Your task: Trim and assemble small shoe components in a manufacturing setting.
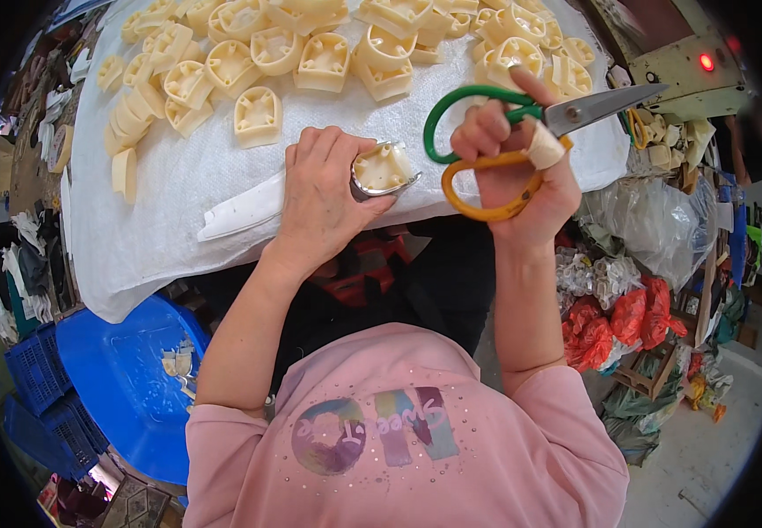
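Note:
My left hand (pixel 321 189) is closed round a cream moulded plastic piece (pixel 383 167) with a shiny, silvery band along its near edge. Raised to the right of it, my right hand (pixel 522 172) grips a pair of scissors (pixel 487 187) with one green and one orange handle loop. The metal blades point right and look closed together. Pale tape wraps one finger of that hand. A white flat strip (pixel 242 209) lies on the cloth beside my left wrist. Past my hands, a heap of similar cream pieces (pixel 323 63) covers the far part of the table.
White woven cloth (pixel 196 172) covers the table. Below its left edge stands a blue basin (pixel 121 378) with a few small pieces in it, beside blue crates (pixel 36 370). Red plastic bags (pixel 614 321) and clear plastic (pixel 654 220) lie at right, near a machine with a red light (pixel 707 62).

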### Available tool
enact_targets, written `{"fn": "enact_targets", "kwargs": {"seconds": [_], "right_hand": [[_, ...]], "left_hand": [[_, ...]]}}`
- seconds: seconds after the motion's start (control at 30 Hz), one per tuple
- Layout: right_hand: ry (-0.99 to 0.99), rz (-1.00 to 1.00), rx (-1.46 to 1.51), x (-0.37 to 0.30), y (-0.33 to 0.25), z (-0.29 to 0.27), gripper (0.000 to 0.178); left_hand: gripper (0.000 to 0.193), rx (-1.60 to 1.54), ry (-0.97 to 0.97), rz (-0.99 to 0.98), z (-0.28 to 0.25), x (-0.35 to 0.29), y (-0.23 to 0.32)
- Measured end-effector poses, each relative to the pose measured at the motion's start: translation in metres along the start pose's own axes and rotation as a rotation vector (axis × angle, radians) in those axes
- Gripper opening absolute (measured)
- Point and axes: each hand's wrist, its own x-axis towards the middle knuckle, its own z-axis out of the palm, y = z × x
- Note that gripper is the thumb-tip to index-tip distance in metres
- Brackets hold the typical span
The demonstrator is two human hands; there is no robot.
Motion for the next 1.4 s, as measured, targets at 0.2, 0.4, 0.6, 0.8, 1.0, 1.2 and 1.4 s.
{"fn": "enact_targets", "kwargs": {"seconds": [0.2, 0.4, 0.6, 0.8, 1.0, 1.2, 1.4], "right_hand": [[0.082, 0.048, -0.137, 0.010, 0.035, 0.004, 0.043], [0.054, -0.042, 0.020, 0.010, 0.025, 0.004, 0.041], [0.002, 0.068, -0.094, 0.006, 0.027, 0.001, 0.043], [0.007, -0.017, -0.142, 0.007, 0.012, 0.007, 0.043], [-0.109, -0.039, -0.120, 0.008, 0.021, 0.023, 0.042], [-0.065, 0.043, -0.267, 0.017, 0.047, 0.018, 0.037], [-0.108, 0.073, -0.247, 0.017, 0.031, 0.025, 0.041]], "left_hand": [[0.047, -0.004, -0.011, -0.014, -0.001, -0.001, 0.001], [0.048, -0.021, 0.048, 0.002, 0.000, 0.002, 0.001], [0.066, -0.041, 0.038, -0.023, -0.001, -0.003, -0.001], [0.096, -0.062, 0.067, -0.021, 0.001, -0.008, -0.003], [0.097, -0.125, 0.098, -0.035, 0.002, -0.009, -0.004], [0.094, -0.082, 0.106, -0.009, 0.004, -0.009, -0.003], [0.096, -0.091, 0.097, -0.034, 0.004, -0.010, -0.005]]}}
